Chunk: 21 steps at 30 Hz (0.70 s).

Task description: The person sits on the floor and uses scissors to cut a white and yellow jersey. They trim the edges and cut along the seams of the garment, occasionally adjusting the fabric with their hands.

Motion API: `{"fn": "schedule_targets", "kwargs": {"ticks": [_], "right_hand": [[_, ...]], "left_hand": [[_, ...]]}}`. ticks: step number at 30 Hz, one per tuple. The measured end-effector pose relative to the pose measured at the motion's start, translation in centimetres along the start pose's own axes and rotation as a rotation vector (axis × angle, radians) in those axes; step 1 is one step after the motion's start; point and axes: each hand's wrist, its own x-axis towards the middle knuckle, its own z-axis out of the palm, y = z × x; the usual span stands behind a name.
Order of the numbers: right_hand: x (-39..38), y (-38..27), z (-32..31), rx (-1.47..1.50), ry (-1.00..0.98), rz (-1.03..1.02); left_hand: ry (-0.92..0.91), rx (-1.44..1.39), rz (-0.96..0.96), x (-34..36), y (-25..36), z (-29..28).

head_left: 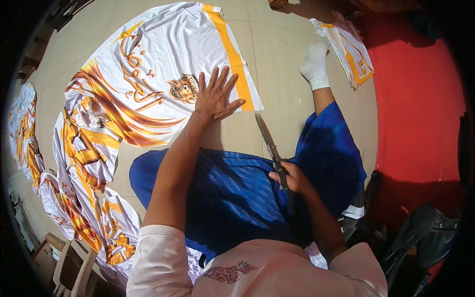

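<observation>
White shirt, scissors near corner of cloth, floor alongside

Hard, bright light is falling across the pale beige tile floor and the shiny white cloth with orange-gold print, whose plain areas are nearing washout. The white fabric sock is glaring likewise, its surface detail fading. The bare left forearm is casting a shadow on the tiles along its right side; the source is lying outside the view. The flat red floor covering is glowing mid-length, darkening at top and bottom. The dark metal scissors are appearing fairly sharp. Fisheye distortion is bending tile joints; a black surround is rounding the field, objects along the left rim looking squeezed and soft.
</observation>
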Motion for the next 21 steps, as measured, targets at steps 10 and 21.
{"fn": "schedule_targets", "kwargs": {"ticks": [10,21], "right_hand": [[3.6,-0.7,2.3,0.026,0.01,-0.019],[3.8,0.3,2.9,0.057,0.113,-0.098]], "left_hand": [[0.049,-0.027,-0.189,-1.8,-0.6,0.0],[0.146,-0.013,-0.254,-2.4,-0.1,0.5]]}}
